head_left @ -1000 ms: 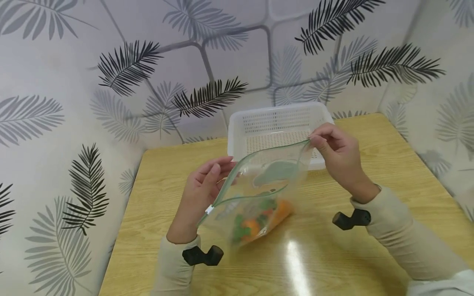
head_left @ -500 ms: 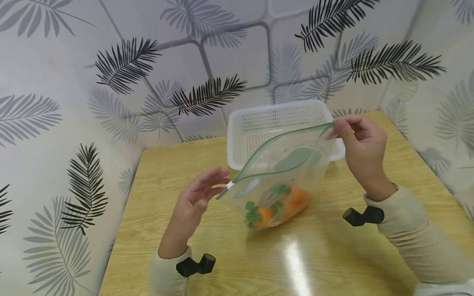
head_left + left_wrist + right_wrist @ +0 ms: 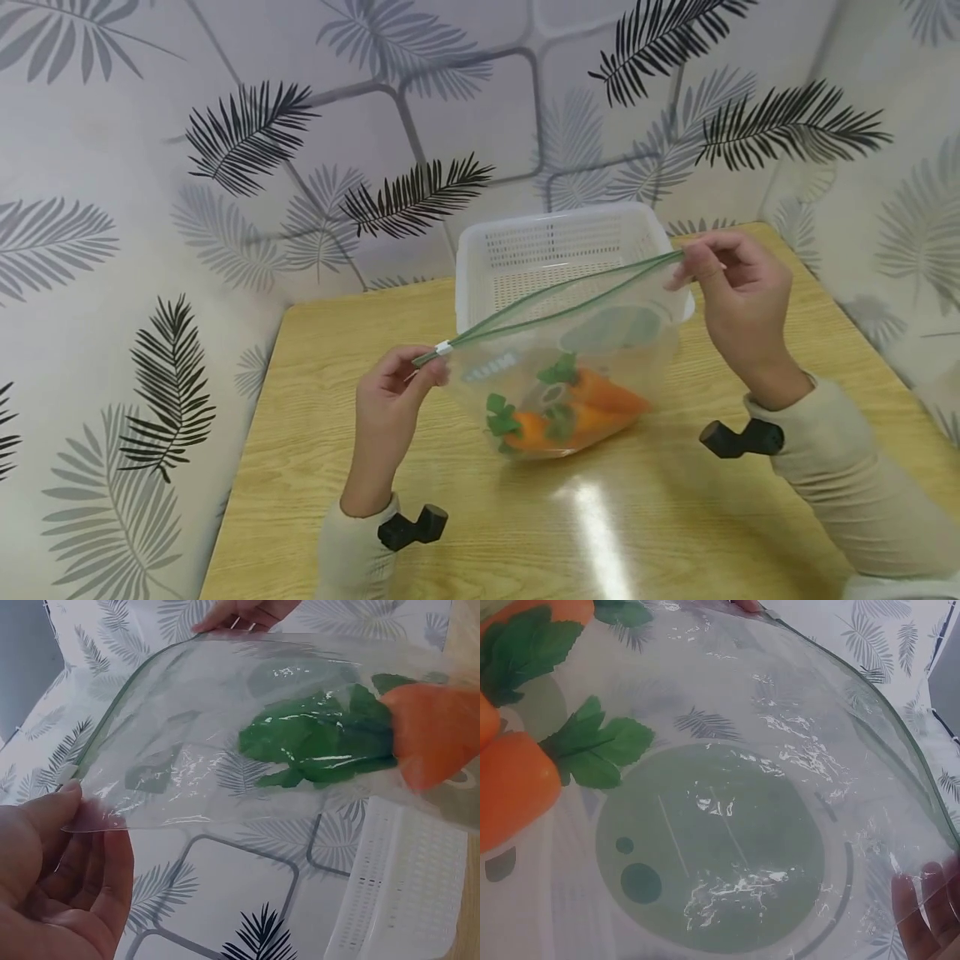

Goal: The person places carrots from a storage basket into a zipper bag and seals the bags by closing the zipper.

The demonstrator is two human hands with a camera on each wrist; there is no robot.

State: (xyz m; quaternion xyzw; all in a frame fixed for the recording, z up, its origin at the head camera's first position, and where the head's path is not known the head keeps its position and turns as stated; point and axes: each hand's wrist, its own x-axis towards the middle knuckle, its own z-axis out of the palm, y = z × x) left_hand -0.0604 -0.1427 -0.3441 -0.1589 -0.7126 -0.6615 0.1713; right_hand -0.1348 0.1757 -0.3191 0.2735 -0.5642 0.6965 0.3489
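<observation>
A clear zip bag (image 3: 487,392) with a green zip edge and a white slider (image 3: 443,347) hangs between both hands. Inside it lie orange carrots (image 3: 600,404) with green leafy tops, seen through the plastic. My left hand (image 3: 390,408) pinches the bag's corner beside the slider, thumb against fingers. At the opposite top corner my right hand (image 3: 746,312) pinches the zip edge. The mouth gapes slightly between the two green strips. In the left wrist view, a carrot (image 3: 439,735) and its leaves show close up; the right wrist view shows a green printed oval (image 3: 712,847) on the bag.
A white perforated basket (image 3: 474,292) stands behind the bag at the back of the wooden table (image 3: 315,433), partly covered by it. Beyond the table's far edge is a leaf-patterned wall (image 3: 315,150). Each wrist bears a black camera mount (image 3: 412,527).
The right hand has carried its corner rightward. The left hand, loose beside the bag half a second ago, now pinches the slider corner. The bag is stretched wider and its mouth has narrowed.
</observation>
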